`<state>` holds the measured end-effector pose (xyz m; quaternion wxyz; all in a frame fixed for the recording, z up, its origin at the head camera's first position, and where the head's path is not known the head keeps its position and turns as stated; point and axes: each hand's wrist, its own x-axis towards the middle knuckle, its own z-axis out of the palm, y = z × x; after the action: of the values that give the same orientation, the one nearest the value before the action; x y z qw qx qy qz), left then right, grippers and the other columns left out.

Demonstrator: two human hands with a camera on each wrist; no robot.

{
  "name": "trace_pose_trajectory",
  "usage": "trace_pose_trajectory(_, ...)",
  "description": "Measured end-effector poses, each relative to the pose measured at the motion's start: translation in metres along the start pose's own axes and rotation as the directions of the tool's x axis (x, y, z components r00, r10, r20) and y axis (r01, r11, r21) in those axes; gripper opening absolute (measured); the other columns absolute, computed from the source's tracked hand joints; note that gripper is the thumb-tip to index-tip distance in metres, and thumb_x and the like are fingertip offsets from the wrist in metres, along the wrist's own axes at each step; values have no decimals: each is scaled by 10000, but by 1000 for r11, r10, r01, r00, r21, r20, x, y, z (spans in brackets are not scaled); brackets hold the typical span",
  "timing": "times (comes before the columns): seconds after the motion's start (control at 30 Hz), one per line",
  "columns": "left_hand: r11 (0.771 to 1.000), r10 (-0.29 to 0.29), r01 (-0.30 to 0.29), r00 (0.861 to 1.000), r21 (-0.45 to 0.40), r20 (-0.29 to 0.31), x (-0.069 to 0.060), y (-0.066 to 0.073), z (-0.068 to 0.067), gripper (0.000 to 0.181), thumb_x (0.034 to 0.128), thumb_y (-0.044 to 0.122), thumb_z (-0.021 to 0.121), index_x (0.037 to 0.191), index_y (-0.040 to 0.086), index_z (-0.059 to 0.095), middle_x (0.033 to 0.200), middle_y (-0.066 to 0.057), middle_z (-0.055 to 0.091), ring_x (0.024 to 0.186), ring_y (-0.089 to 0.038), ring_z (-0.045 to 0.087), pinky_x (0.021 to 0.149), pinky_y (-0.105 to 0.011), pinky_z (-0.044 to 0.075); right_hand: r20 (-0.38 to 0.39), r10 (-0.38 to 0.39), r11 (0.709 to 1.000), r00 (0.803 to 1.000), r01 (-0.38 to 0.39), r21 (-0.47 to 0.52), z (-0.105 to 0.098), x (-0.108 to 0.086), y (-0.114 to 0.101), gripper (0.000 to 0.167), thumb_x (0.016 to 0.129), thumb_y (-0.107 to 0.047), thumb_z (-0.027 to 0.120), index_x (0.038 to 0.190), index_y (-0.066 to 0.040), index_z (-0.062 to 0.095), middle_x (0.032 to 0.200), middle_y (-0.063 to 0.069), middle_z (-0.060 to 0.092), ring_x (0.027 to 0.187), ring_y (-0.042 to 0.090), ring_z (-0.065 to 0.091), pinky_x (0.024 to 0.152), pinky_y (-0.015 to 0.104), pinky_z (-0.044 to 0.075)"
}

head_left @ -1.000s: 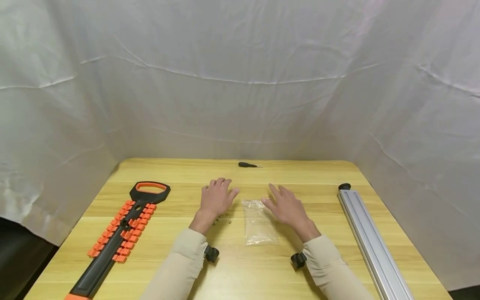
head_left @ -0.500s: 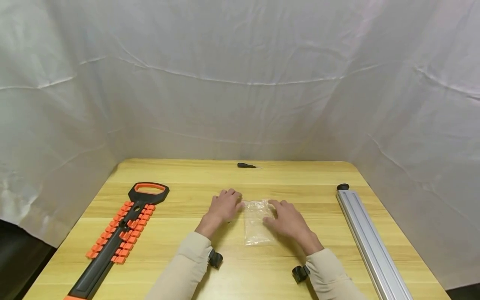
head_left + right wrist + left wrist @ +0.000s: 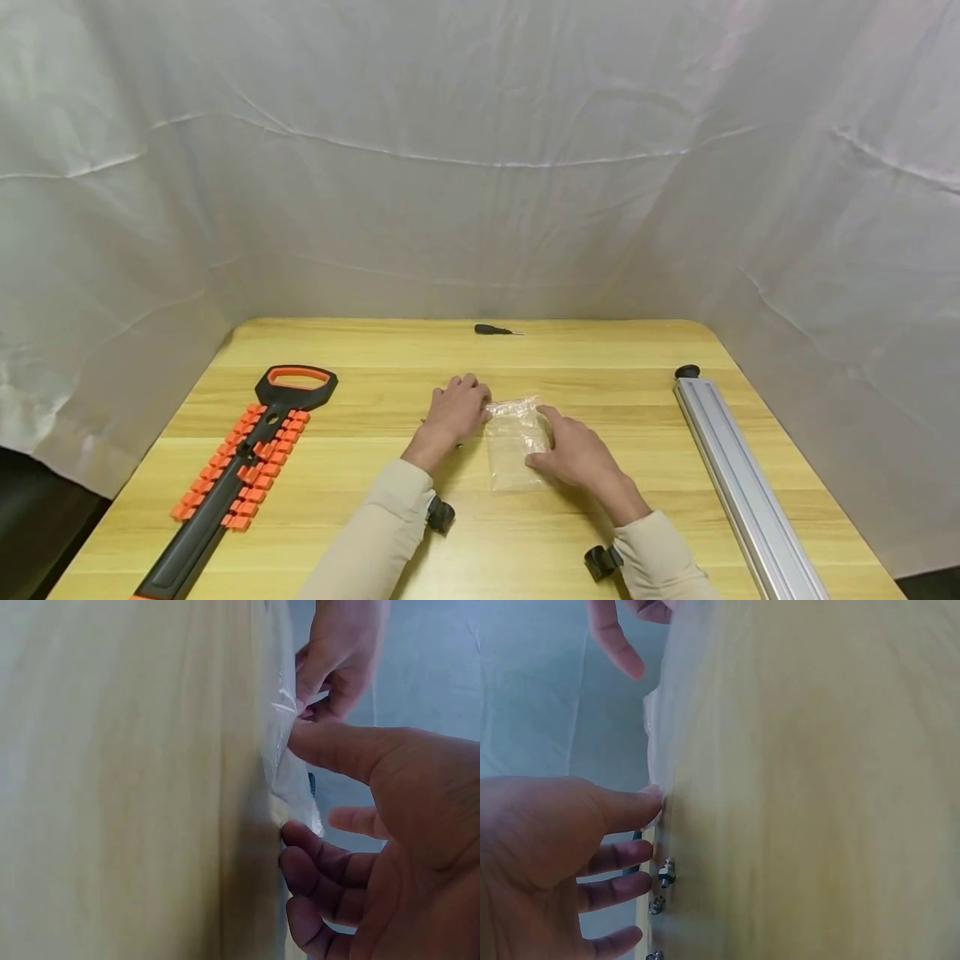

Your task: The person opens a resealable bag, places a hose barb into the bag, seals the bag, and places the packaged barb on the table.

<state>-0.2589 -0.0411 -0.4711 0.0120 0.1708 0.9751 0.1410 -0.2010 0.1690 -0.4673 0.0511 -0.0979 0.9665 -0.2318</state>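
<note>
My left hand [image 3: 455, 412] pinches the upper-left corner of a clear rectangular plastic bag [image 3: 510, 457] lying on the yellow wood-grain tabletop [image 3: 607, 371]. My right hand [image 3: 574, 451], thumb and fingers apart, touches its right edge. Small silver metal fittings [image 3: 667, 873] lie beside my left hand.

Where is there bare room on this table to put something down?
Bare wood lies between the right grip and the silver rail, between the clear bag and the screwdriver, and between the black-and-orange tool and the left sleeve. Crowded: around the bag, with left grip and metal parts.
</note>
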Motion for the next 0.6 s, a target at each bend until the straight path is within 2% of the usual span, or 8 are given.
trace_pose_trajectory(0.1, 999, 4, -5, 1000, -39, -15, 1, 0, 3, 132, 952, 292, 615, 1032, 192, 648, 1041, 18, 570, 1027, -215, 513, 853, -464, 425, 11, 4, 999, 1000, -4, 40, 2, -2, 0, 811, 771, -292, 804, 1443, -88, 399, 726, -37, 570, 623, 115, 526, 599, 291, 431)
trace_pose_trajectory(0.17, 997, 12, -14, 1000, -76, -29, 3, 1, 3, 95, 949, 250, 619, 997, 171, 641, 976, 19, 587, 976, -207, 540, 829, -443, 444, 7, 11, 998, 1000, -11, 64, 2, -2, 0, 799, 765, -247, 802, 1438, -88, 403, 702, -64, 549, 598, 94, 501, 599, 275, 418)
trace_pose_trajectory(0.3, 984, 40, -46, 999, -171, -36, 4, 2, 3, 176, 933, 148, 623, 1102, 105, 650, 952, -19, 661, 903, -199, 613, 794, -381, 504, -4, 18, 995, 1000, -18, 94, 2, -4, 0, 783, 762, -171, 793, 1434, -85, 401, 694, -78, 546, 595, 88, 490, 645, 288, 423)
trace_pose_trajectory(0.4, 972, 53, -59, 998, -227, -30, 6, 3, 4, 235, 936, 133, 600, 1160, 83, 656, 987, -44, 697, 885, -177, 640, 790, -336, 524, -8, 19, 994, 1000, -18, 108, 2, -4, 1, 780, 766, -112, 774, 1442, -68, 387, 694, -90, 552, 604, 82, 492, 694, 307, 437)
trace_pose_trajectory(0.6, 956, 13, -20, 1000, -293, -26, 4, 3, 3, 122, 967, 193, 581, 982, 132, 686, 854, 23, 669, 719, -96, 583, 664, -257, 489, -21, 14, 992, 1000, -11, 124, -2, -2, 5, 650, 786, -74, 718, 1383, -7, 471, 754, -91, 589, 681, 67, 519, 770, 332, 471)
